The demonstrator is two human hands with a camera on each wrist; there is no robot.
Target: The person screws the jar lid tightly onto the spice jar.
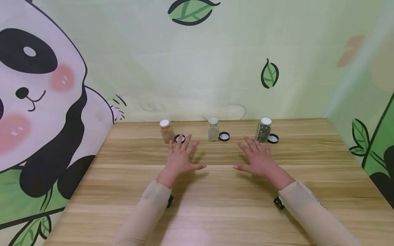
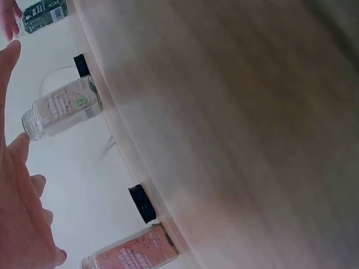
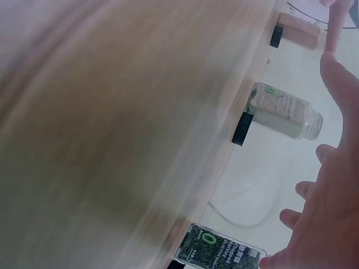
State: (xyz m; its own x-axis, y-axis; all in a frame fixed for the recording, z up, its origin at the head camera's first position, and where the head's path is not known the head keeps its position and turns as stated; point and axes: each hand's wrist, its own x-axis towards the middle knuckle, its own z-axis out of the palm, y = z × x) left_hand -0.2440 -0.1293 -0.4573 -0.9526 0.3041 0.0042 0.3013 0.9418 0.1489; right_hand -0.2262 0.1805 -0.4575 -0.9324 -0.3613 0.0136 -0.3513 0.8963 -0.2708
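My left hand [image 1: 180, 160] hovers over the table with its fingers spread, nearest to a jar of orange-pink seasoning [image 1: 167, 132]. Fingers spread too, my right hand [image 1: 258, 160] is held in front of a jar of dark green chopped parsley [image 1: 263, 130]. Between the two hands, farther back, stands a jar with pale contents [image 1: 213, 130]. All three jars are upright glass. A black lid [image 1: 224, 136] lies beside the middle jar, another lid [image 1: 273, 138] beside the parsley, and a third lid [image 1: 181, 138] is partly covered by my left fingertips. Neither hand holds anything.
The jars and lids stand in a row near the back edge of the wooden table [image 1: 215, 201]. Behind it rises a pale green backdrop [image 1: 197, 75] with printed leaves and a large panda on the left.
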